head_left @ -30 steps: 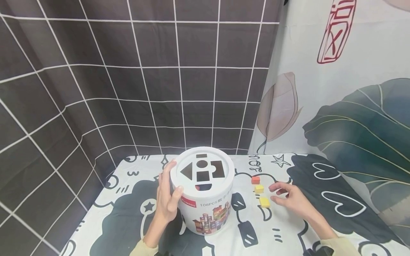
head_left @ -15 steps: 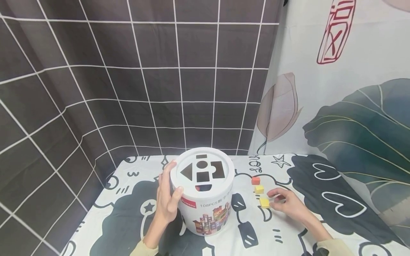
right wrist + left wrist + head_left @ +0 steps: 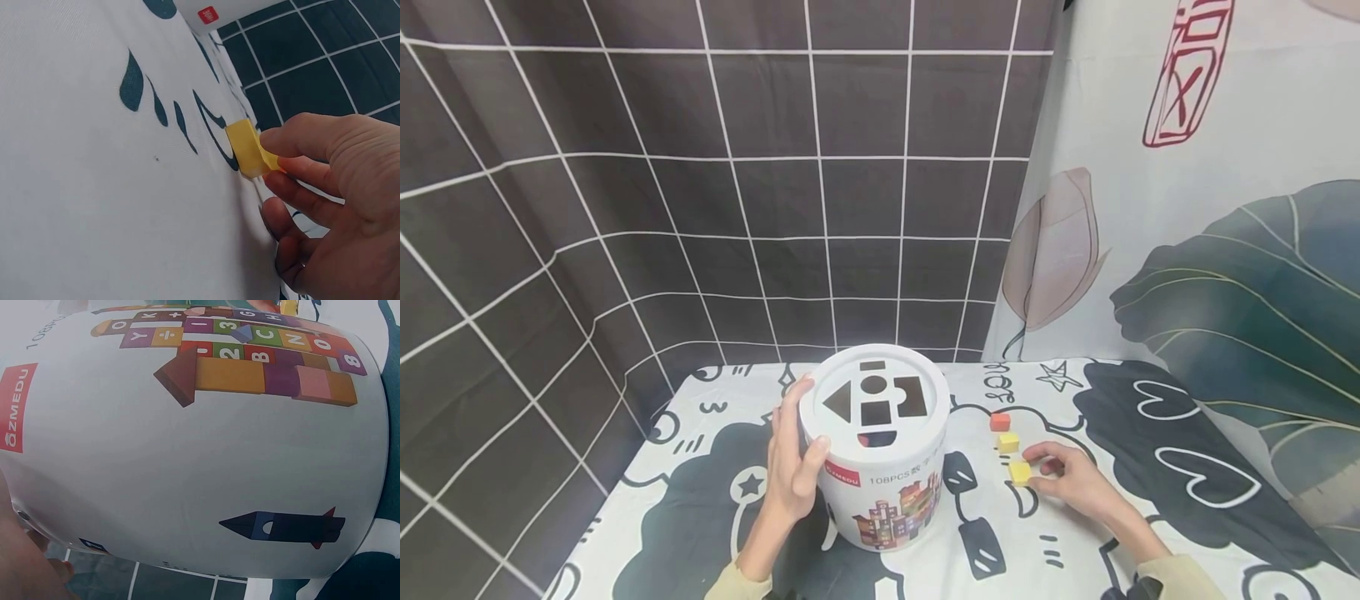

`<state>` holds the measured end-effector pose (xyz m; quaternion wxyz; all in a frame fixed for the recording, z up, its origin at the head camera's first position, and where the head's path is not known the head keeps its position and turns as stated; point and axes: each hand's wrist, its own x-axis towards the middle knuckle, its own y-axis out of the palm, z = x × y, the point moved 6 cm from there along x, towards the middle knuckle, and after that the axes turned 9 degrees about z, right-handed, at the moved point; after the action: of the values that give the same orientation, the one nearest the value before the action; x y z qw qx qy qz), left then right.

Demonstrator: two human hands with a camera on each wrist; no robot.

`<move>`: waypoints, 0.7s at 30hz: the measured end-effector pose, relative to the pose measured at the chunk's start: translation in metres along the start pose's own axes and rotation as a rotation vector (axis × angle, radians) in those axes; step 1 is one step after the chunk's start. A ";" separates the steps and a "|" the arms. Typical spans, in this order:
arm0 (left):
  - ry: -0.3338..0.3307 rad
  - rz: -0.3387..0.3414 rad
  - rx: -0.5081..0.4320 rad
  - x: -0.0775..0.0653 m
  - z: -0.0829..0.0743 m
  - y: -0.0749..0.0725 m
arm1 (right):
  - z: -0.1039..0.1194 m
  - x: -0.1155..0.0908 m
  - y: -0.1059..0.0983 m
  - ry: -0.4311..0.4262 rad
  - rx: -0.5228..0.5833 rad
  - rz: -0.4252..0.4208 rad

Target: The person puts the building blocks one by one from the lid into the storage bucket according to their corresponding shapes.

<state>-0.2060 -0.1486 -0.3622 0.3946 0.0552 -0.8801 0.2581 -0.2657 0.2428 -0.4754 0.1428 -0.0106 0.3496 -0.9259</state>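
A white bucket of blocks (image 3: 887, 479) stands upright on the table, its lid (image 3: 928, 429) cut with shaped holes. My left hand (image 3: 792, 471) holds the bucket's left side, fingers along the rim and thumb toward the front. Its printed wall fills most of the left wrist view. To the right, my right hand (image 3: 1071, 479) pinches the nearest yellow block (image 3: 1019, 473) between thumb and fingers, close over the cloth. The right wrist view shows this yellow block (image 3: 245, 147) at the fingertips. Behind it lie another yellow block (image 3: 1008, 442) and a red block (image 3: 1000, 422).
A black-and-white patterned cloth (image 3: 940, 567) covers the table. A dark gridded curtain (image 3: 775, 200) hangs behind it, and a pale leaf-printed curtain (image 3: 1090, 100) hangs at the right. Something red shows through the lid's front slot.
My right hand has moved left to the nearest yellow block, and its thumb and fingers have closed in on it. The left hand and the bucket have stayed in place.
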 end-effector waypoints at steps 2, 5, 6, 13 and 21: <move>0.001 -0.001 0.002 0.000 0.000 0.000 | 0.000 0.001 0.000 -0.006 -0.014 -0.010; -0.001 -0.001 0.004 0.000 0.001 0.000 | 0.000 0.001 0.001 0.000 -0.033 -0.019; -0.001 0.000 0.004 0.000 0.001 0.000 | 0.000 0.001 0.001 0.003 -0.038 -0.022; -0.003 0.002 -0.002 0.001 0.000 0.000 | -0.001 0.002 0.003 0.007 -0.077 -0.037; 0.002 0.001 -0.002 0.000 0.000 0.000 | -0.001 0.002 0.005 0.014 -0.091 -0.038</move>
<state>-0.2060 -0.1487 -0.3619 0.3955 0.0540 -0.8800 0.2574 -0.2662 0.2394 -0.4802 0.1223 -0.0174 0.3920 -0.9116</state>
